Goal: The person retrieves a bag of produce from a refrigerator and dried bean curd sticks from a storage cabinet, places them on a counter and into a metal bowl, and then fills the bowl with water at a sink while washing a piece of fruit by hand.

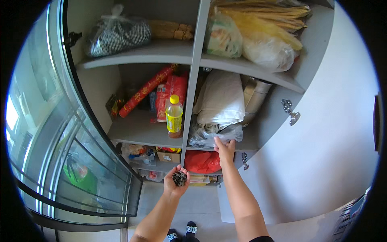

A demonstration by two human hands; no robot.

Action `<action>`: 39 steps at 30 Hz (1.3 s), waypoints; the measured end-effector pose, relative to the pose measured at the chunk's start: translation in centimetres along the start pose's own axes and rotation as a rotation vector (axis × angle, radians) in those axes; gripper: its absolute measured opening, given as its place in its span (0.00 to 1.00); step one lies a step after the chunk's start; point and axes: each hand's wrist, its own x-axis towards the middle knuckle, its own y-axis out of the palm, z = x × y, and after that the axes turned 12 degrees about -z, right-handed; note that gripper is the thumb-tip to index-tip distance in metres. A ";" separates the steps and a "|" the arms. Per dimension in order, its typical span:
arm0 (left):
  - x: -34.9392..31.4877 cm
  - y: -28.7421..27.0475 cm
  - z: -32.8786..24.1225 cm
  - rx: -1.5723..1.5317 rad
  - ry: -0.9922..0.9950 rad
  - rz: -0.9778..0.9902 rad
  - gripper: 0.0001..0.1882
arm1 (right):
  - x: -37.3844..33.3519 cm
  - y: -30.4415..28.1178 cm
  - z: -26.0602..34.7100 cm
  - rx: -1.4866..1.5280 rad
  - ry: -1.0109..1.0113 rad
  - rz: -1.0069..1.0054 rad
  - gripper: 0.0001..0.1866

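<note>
My left hand (176, 183) is cupped, palm up, around a small heap of dark dried pieces (179, 178); their exact kind is too small to tell. My right hand (225, 150) reaches to the front edge of the middle right shelf, its visible fingers apart, with nothing seen in them. Its fingertips are at a crumpled clear plastic bag (203, 137); whether they touch it I cannot tell. Behind that bag stands a pale cloth bundle (221, 99). Below, a red plastic bag (201, 162) lies on the lower shelf, left of my right wrist.
A yellow-capped bottle (174, 117) stands left of the divider, before a long red tube (147, 90). Bags fill the upper shelves, including a checked bundle (121, 38). A white door (318, 161) hangs open at right, a glass door (96, 161) at left.
</note>
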 end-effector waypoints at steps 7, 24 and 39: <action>-3.6 4.7 0.9 -0.007 -0.027 0.032 0.08 | 2.1 1.0 2.7 -0.185 0.212 0.043 0.15; -5.1 10.3 2.6 -0.045 -0.078 0.043 0.08 | 1.5 6.8 11.5 -0.378 -0.786 -0.372 0.39; -3.2 10.3 2.4 -0.028 0.017 -0.040 0.09 | 1.0 6.9 11.6 -0.086 -0.960 -0.350 0.29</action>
